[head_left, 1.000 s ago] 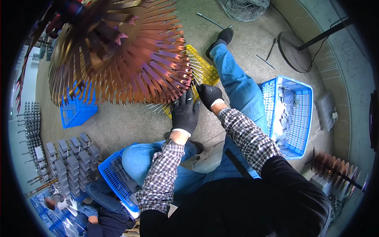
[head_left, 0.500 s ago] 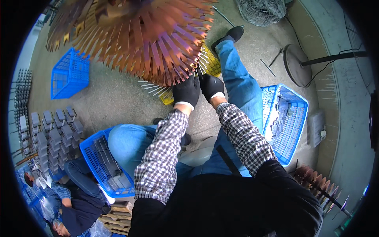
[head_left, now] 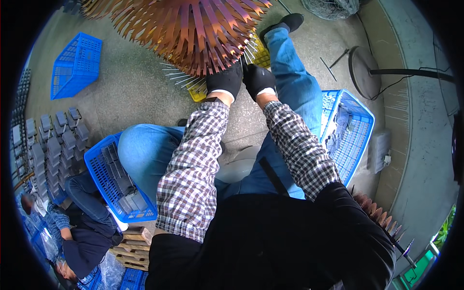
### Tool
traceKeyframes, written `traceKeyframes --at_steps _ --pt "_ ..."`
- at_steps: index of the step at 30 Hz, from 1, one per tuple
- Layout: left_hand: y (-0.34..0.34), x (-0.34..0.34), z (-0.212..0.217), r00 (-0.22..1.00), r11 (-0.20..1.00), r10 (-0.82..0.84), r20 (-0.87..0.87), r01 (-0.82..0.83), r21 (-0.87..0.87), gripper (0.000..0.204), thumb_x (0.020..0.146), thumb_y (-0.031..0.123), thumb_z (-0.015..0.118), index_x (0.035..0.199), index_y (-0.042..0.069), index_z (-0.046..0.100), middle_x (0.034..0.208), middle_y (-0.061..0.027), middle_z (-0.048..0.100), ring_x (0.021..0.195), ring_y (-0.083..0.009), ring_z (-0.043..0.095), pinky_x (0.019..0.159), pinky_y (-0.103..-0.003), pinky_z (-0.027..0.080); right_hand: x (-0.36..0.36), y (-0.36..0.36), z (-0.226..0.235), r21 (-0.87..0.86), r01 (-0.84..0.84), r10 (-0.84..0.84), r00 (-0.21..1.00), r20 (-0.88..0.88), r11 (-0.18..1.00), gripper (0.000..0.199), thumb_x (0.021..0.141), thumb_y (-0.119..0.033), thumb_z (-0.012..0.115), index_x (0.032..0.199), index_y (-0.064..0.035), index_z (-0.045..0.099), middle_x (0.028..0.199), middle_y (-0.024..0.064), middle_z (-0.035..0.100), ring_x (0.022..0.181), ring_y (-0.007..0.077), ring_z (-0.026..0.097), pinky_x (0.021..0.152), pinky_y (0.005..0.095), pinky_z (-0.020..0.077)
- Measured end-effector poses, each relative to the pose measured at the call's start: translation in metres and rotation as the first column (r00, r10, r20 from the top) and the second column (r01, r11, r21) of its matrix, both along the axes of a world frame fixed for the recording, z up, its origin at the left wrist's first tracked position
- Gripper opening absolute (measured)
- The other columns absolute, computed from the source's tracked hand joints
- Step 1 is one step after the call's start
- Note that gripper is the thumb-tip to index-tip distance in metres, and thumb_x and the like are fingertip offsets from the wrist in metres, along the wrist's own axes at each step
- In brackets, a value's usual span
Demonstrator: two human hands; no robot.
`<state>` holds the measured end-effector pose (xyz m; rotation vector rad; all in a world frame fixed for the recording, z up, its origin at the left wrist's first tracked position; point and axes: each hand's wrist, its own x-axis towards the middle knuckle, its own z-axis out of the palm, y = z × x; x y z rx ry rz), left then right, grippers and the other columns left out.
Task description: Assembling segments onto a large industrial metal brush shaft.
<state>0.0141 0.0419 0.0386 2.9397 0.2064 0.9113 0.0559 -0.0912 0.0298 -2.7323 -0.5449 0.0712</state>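
A large round stack of copper-coloured metal strips with forked ends fans out at the top of the view. At its lower edge my left hand, in a black glove, is closed, its fingertips partly hidden by the strips. Close beside it is my right hand, also black-gloved, with its fingers curled together. Both sets of fingertips meet near the strip ends; whatever is pinched there is too small to make out. Thin pale rods stick out from under the stack, left of my hands and just above them.
Yellow crates sit beneath the stack. A blue basket with grey pieces stands by my right leg, another by my left. A blue crate lies farther left. A round-based stand is at right; a co-worker sits lower left.
The whole scene sits higher in the picture, and the copper stack shows from a slightly different angle. My hands remain together at its lower edge.
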Motion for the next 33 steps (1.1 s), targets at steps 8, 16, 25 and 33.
traceKeyframes --at_steps 8,16,25,33 --pt "-0.001 0.009 0.003 0.997 0.981 0.076 -0.012 -0.073 0.179 0.031 0.100 0.026 0.055 0.125 0.013 0.069 0.122 -0.0126 0.075 0.104 -0.0358 0.072 0.091 -0.050 0.057 0.002 0.002 0.002 0.006 0.017 -0.017 1.000 -0.014 1.000 0.044 0.105 -0.042 0.051 0.085 -0.0083 0.072 0.087 0.0167 0.077 0.080 0.0446 0.070 0.069 0.0529 0.0525" --pt "0.001 0.005 -0.001 0.997 0.971 0.055 -0.046 -0.043 0.233 0.036 0.101 0.024 0.053 0.132 0.013 0.067 0.129 -0.0143 0.073 0.109 -0.0355 0.073 0.091 -0.051 0.058 -0.002 -0.001 -0.002 0.049 -0.005 0.002 0.998 0.067 0.999 0.044 0.106 -0.040 0.049 0.085 -0.0085 0.072 0.086 0.0163 0.077 0.077 0.0440 0.071 0.066 0.0514 0.0530" --pt "0.003 0.008 -0.005 0.994 0.977 0.050 -0.095 -0.029 0.212 0.031 0.101 0.022 0.053 0.126 0.012 0.069 0.126 -0.0119 0.074 0.102 -0.0358 0.074 0.088 -0.048 0.058 0.006 -0.003 0.007 0.028 -0.161 0.157 0.980 0.121 0.986 0.037 0.104 -0.034 0.050 0.090 -0.0082 0.073 0.088 0.0182 0.077 0.077 0.0443 0.071 0.066 0.0520 0.0539" --pt "0.001 0.000 0.015 0.997 0.991 -0.064 -0.032 0.067 0.117 0.028 0.100 0.025 0.055 0.116 0.011 0.072 0.118 -0.0130 0.075 0.101 -0.0352 0.072 0.090 -0.049 0.054 0.005 -0.004 0.007 0.084 -0.161 0.160 0.987 0.025 0.983 0.031 0.102 -0.029 0.051 0.096 -0.0078 0.073 0.091 0.0188 0.077 0.079 0.0441 0.072 0.067 0.0527 0.0545"
